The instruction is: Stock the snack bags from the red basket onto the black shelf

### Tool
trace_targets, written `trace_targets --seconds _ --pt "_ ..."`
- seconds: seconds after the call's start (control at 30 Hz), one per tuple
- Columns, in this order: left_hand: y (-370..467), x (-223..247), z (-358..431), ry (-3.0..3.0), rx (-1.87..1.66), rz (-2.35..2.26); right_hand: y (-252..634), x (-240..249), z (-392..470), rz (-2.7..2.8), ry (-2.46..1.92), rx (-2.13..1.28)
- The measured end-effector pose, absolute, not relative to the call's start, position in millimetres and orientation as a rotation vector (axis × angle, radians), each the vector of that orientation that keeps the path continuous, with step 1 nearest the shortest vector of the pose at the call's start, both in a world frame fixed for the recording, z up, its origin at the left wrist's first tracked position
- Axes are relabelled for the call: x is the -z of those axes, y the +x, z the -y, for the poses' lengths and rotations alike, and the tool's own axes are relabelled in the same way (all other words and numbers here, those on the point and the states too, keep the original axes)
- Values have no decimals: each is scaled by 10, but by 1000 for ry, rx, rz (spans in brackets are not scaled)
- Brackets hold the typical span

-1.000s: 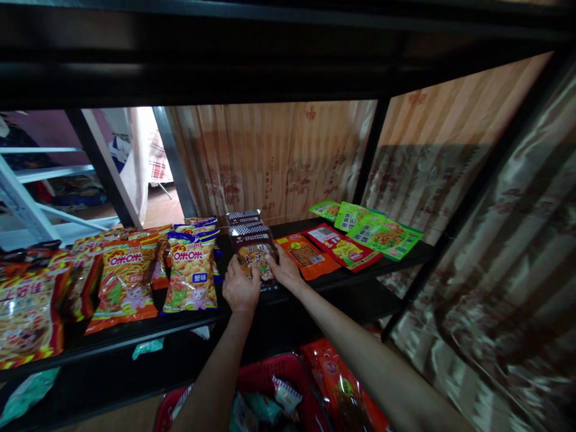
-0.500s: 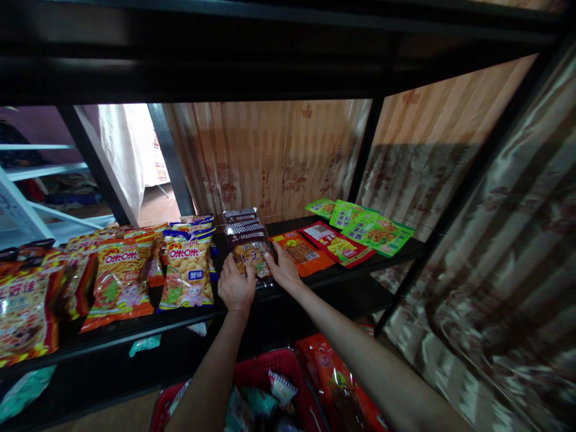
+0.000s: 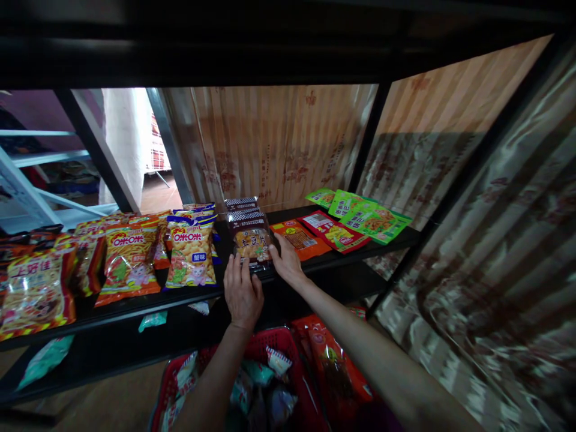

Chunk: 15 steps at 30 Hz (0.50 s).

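A stack of dark brown potato-chip packets (image 3: 248,231) lies on the black shelf (image 3: 189,295) in front of me. My left hand (image 3: 243,289) is at the lower front edge of the top packet, its fingers stretched out and close together, not wrapped round anything. Along the packet's right side rests my right hand (image 3: 287,261), fingers extended against the edge and not closed. Left of the stack stands a yellow and blue snack bag (image 3: 191,249). An orange flat packet (image 3: 299,239) lies just beyond my right hand.
Orange snack bags (image 3: 128,259) fill the shelf's left part. A red packet (image 3: 335,231) and green packets (image 3: 375,221) lie at right. Below, a red basket (image 3: 302,384) holds small wrapped items beside large orange-red bags (image 3: 335,360). A dark upper shelf (image 3: 270,60) hangs overhead.
My left hand has slid down off the packet's face to its lower edge, fingers straightening. The right hand has shifted slightly outward to the packet's side. The view has moved a little.
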<state>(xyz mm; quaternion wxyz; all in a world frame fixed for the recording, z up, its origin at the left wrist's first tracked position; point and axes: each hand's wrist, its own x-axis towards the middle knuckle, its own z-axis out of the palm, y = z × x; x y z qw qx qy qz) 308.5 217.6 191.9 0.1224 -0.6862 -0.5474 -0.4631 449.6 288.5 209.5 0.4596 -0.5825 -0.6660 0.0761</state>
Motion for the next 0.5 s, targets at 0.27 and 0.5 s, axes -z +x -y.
trace_targets --seconds 0.27,0.5 --pt "3027 -1713 -1839 -2108 1463 1664 4494 -2141 -2578 1609 -1394 -220" --pt "3102 -1088 -1256 -2347 1225 2157 4272 -1672 -1686 1679 -1274 -356"
